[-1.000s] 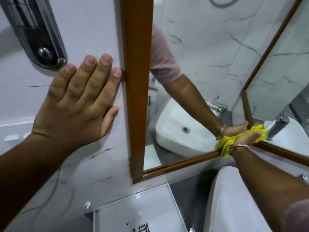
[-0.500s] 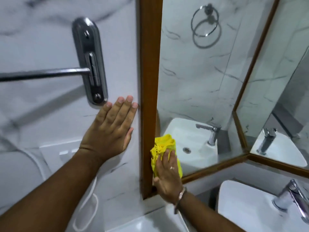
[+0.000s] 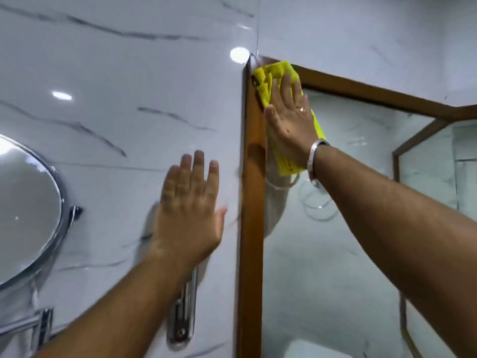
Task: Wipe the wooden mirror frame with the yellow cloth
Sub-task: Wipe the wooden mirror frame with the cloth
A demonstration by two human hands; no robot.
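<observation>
Right hand (image 3: 289, 125) spread flat, pressing yellow cloth (image 3: 271, 76) on wooden mirror frame (image 3: 254, 202) top corner, left hand (image 3: 191, 210) spread on marble wall (image 3: 129, 73)

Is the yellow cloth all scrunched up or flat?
Mostly flat: the yellow cloth lies spread under the right hand's open palm, with folds near the frame's corner.

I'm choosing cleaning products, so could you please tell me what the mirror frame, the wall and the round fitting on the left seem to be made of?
Mirror frame: apparently wood, glossy varnish; warm brown, reflects shapes.
Wall: glossy white tile with grey marble veining, real or printed; lamp glare, visible joint.
Round fitting: seemingly chromed metal; bright mirror-like rim.
</observation>
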